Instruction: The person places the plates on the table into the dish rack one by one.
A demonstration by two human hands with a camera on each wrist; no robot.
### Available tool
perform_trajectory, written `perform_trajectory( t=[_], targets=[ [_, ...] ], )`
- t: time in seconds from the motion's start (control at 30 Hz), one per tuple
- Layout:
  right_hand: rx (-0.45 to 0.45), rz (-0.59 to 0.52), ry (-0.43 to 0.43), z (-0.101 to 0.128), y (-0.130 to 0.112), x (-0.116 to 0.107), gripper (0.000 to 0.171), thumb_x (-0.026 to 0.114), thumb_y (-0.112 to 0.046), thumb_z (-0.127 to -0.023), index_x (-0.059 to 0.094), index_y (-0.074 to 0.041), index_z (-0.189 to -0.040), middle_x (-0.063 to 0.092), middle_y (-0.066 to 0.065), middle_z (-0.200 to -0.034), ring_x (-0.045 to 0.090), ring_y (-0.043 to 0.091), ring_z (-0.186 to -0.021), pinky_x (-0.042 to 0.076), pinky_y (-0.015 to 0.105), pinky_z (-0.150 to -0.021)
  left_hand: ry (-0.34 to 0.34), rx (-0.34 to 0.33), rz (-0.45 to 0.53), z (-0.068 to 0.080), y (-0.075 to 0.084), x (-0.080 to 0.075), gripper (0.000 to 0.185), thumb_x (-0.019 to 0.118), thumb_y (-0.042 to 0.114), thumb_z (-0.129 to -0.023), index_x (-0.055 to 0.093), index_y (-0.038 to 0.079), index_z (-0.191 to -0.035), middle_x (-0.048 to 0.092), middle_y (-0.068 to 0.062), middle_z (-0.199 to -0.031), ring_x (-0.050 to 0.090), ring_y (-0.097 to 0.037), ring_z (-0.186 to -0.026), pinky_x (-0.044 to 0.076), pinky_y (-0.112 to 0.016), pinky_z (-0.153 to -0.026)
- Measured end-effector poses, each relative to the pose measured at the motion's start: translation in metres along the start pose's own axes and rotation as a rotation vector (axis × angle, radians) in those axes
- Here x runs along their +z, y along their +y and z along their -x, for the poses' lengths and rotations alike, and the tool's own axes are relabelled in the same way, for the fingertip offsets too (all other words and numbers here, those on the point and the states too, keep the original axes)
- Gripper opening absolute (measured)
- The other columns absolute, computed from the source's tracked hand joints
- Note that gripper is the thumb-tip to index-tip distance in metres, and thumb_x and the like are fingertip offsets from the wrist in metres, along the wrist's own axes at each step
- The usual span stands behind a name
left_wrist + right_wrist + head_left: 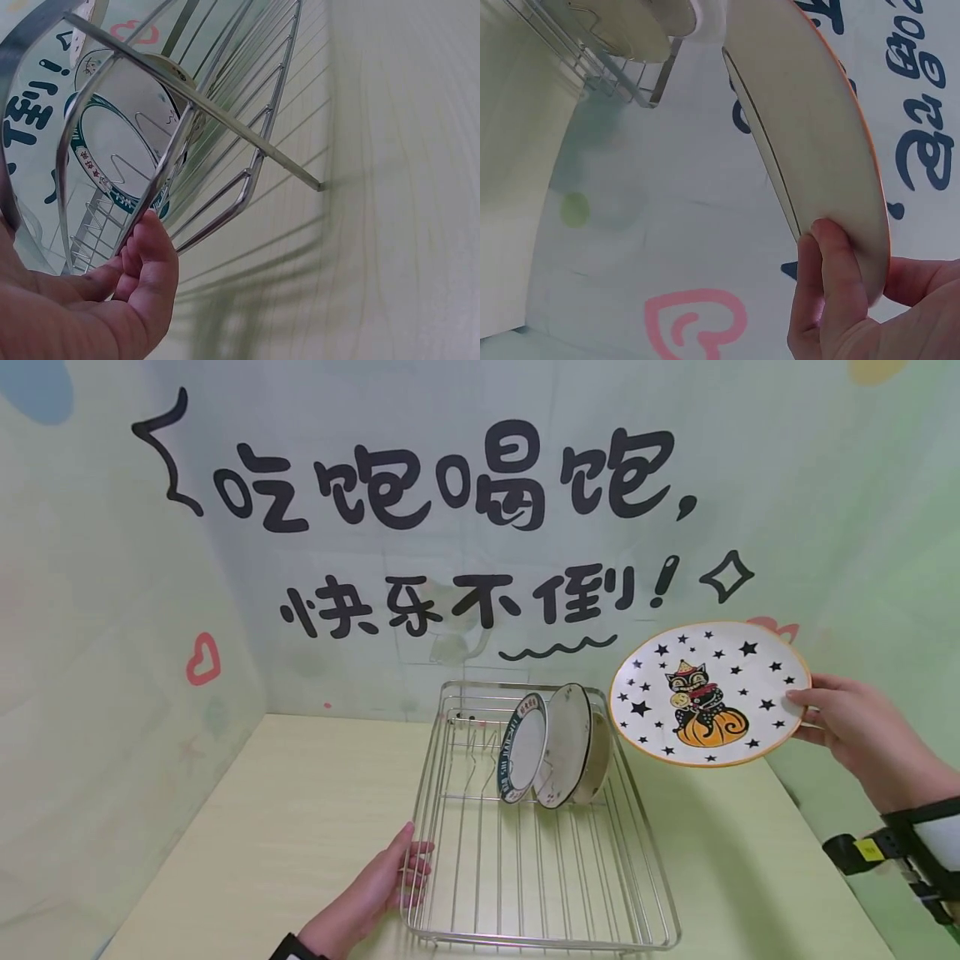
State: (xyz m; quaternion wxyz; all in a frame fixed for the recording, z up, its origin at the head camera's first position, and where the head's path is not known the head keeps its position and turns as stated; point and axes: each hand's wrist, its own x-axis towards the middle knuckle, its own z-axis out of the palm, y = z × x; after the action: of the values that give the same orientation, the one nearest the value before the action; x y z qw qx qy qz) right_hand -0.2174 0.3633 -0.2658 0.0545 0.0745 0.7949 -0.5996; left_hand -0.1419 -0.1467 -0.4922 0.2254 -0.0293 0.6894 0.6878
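My right hand (862, 727) holds a white oval plate (711, 702) by its right edge, thumb on the face and fingers behind. It is raised right of the rack and shows black stars, a costumed cat on a pumpkin and an orange rim. The right wrist view shows its pale underside (810, 127). My left hand (386, 872) grips the left side wires of a metal dish rack (540, 939), fingers curled round them in the left wrist view. Standing in the rack's back are a blue-patterned plate (524, 752), a dark-rimmed white dish (567, 743) and a beige dish (599, 760), partly hidden.
The rack stands on a pale wooden table (285, 810). A printed cloth (480, 543) with large black characters hangs behind it, and cloth also covers both sides. A strap with a small camera (862, 853) is on the right wrist.
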Motion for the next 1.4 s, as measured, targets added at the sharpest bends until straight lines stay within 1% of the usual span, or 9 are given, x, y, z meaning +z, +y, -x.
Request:
perform_trajectory(
  t=[0.1,0.2,0.33,0.43,0.73,0.9,1.0,1.23,1.4],
  targets=[
    [-0.006,-0.014,-0.022,-0.005,-0.014,0.006,0.064,0.048,-0.017,-0.098,0.011,0.007,-0.145,0.059,-0.017,-0.080,0.061,0.004,-0.072,0.053,0.021,-0.066,-0.005,0.003,0.006,0.001,0.000,-0.001,0.089,0.025,0.068,-0.093,0.039,-0.009,-0.135,0.050,-0.009,-0.096,0.046,-0.017,-0.080,0.049,-0.033,-0.070],
    [0.002,0.056,-0.030,-0.009,-0.027,0.014,0.066,0.045,-0.019,-0.099,0.007,0.007,-0.146,0.058,-0.018,-0.079,0.059,0.003,-0.073,0.052,0.019,-0.067,-0.003,0.000,0.009,0.001,-0.001,-0.002,0.089,0.025,0.068,-0.093,0.039,-0.009,-0.135,0.050,-0.008,-0.096,0.046,-0.017,-0.081,0.049,-0.033,-0.070],
    [-0.015,0.153,-0.012,-0.013,-0.040,0.026,0.062,0.046,-0.022,-0.099,0.016,0.004,-0.145,0.055,-0.019,-0.083,0.056,0.002,-0.074,0.053,0.020,-0.069,0.005,-0.007,0.005,0.001,-0.001,-0.002,0.088,0.025,0.068,-0.093,0.040,-0.008,-0.135,0.050,-0.008,-0.097,0.047,-0.017,-0.082,0.049,-0.033,-0.071],
    [-0.044,0.222,0.003,-0.014,-0.051,0.037,0.056,0.046,-0.023,-0.099,0.024,0.003,-0.143,0.047,-0.017,-0.093,0.055,0.002,-0.077,0.053,0.021,-0.071,0.007,-0.008,0.001,0.001,0.000,-0.002,0.088,0.025,0.068,-0.093,0.040,-0.008,-0.135,0.050,-0.009,-0.097,0.048,-0.018,-0.082,0.050,-0.034,-0.071],
    [-0.044,0.225,0.009,-0.020,-0.083,0.074,0.055,0.047,-0.016,-0.098,0.027,0.004,-0.145,0.055,-0.011,-0.085,0.057,0.003,-0.074,0.054,0.022,-0.071,-0.006,0.000,0.010,0.000,0.004,-0.002,0.087,0.024,0.066,-0.094,0.038,-0.010,-0.135,0.049,-0.007,-0.095,0.046,-0.016,-0.079,0.049,-0.033,-0.071],
    [-0.058,0.255,0.024,-0.025,-0.092,0.103,0.051,0.048,-0.014,-0.097,0.034,0.003,-0.143,0.056,0.010,-0.110,0.058,0.010,-0.081,0.056,0.029,-0.075,-0.017,-0.006,0.016,0.000,0.002,-0.001,0.087,0.024,0.066,-0.094,0.038,-0.010,-0.134,0.049,-0.005,-0.093,0.046,-0.014,-0.077,0.048,-0.031,-0.069],
    [-0.063,0.273,0.008,-0.028,-0.093,0.122,0.048,0.046,-0.012,-0.097,0.037,0.003,-0.142,0.049,0.020,-0.124,0.056,0.015,-0.086,0.055,0.033,-0.079,-0.024,-0.004,0.028,0.001,0.000,-0.001,0.086,0.025,0.066,-0.094,0.038,-0.010,-0.133,0.049,-0.004,-0.092,0.045,-0.013,-0.076,0.048,-0.029,-0.067],
    [-0.068,0.315,-0.026,-0.032,-0.097,0.157,0.042,0.045,-0.009,-0.095,0.046,0.006,-0.134,0.054,0.022,-0.117,0.059,0.020,-0.085,0.054,0.040,-0.083,-0.029,-0.001,0.037,-0.001,-0.001,-0.003,0.086,0.025,0.066,-0.094,0.039,-0.009,-0.133,0.049,-0.004,-0.092,0.045,-0.013,-0.075,0.047,-0.029,-0.068],
    [-0.075,0.370,-0.066,-0.036,-0.100,0.179,0.037,0.045,-0.007,-0.094,0.052,0.007,-0.128,0.060,0.023,-0.109,0.062,0.019,-0.081,0.055,0.038,-0.080,-0.036,-0.008,0.033,0.000,-0.001,-0.003,0.088,0.024,0.066,-0.094,0.037,-0.010,-0.135,0.049,-0.005,-0.093,0.045,-0.013,-0.077,0.046,-0.029,-0.068]
  ],
)
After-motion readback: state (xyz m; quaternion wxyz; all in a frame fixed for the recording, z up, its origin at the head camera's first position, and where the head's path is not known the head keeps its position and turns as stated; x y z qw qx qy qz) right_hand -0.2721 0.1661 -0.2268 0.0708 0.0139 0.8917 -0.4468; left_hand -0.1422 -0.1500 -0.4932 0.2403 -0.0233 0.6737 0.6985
